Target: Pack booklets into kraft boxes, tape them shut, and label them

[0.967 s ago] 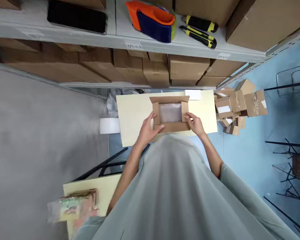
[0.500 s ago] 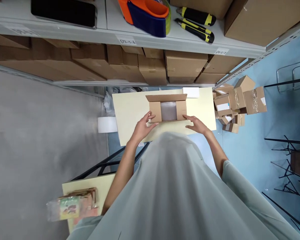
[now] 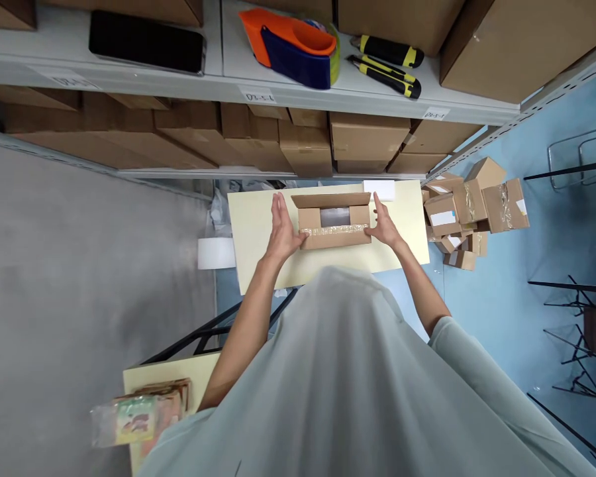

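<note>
A small brown cardboard box (image 3: 334, 228) stands on the pale yellow table (image 3: 258, 245), its far flap open and its near flap folded over the top, with a strip of clear tape along that flap's edge. Something wrapped in clear plastic (image 3: 334, 216) shows through the opening. My left hand (image 3: 282, 228) lies flat against the box's left side, fingers stretched out. My right hand (image 3: 383, 224) presses the box's right side, fingers also extended. Both hands touch the box.
Above the table a shelf carries an orange and blue tape dispenser (image 3: 295, 46), two yellow-black utility knives (image 3: 385, 61), a black phone (image 3: 146, 43) and cardboard cartons (image 3: 367, 136). Several taped parcels (image 3: 471, 205) lie on the blue floor at right. Packaged goods (image 3: 139, 414) sit lower left.
The near flap has been folded up over the box. Both hands have slid from the box's near edge to its left and right sides, fingers now pointing away.
</note>
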Tool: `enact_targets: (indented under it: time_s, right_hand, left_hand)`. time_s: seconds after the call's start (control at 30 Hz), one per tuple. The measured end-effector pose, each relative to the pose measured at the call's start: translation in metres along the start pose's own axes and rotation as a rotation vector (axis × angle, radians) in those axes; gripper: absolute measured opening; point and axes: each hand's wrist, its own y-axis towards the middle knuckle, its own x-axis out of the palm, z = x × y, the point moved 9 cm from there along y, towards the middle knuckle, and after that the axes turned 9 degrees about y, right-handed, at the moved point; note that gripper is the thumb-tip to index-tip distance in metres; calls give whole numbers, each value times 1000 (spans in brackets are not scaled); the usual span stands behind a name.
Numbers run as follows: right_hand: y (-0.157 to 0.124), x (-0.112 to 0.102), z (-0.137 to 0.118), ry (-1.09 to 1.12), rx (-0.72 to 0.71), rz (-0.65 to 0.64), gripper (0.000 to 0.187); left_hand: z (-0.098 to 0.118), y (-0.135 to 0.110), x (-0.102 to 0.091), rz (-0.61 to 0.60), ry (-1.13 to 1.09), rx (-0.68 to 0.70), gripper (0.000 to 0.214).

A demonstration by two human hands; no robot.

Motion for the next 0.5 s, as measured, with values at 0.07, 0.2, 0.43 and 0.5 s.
enact_targets:
  time_s: [0.07, 0.2, 0.43, 0.5]
  right_hand:
    - [5, 0, -8, 14, -26, -63, 131]
    - [1, -3, -18, -11, -57, -61, 109]
    - [-39, 6, -15, -27, -33, 26, 57]
    - [-41, 12, -10, 41, 1, 74, 54]
  left_hand:
    - [12, 8, -4, -41, 40, 74, 138]
    - [26, 5, -9, -68, 101, 156, 119]
    - [27, -37, -1, -20, 78, 115, 28]
    - [23, -41, 1, 41, 39, 39, 27]
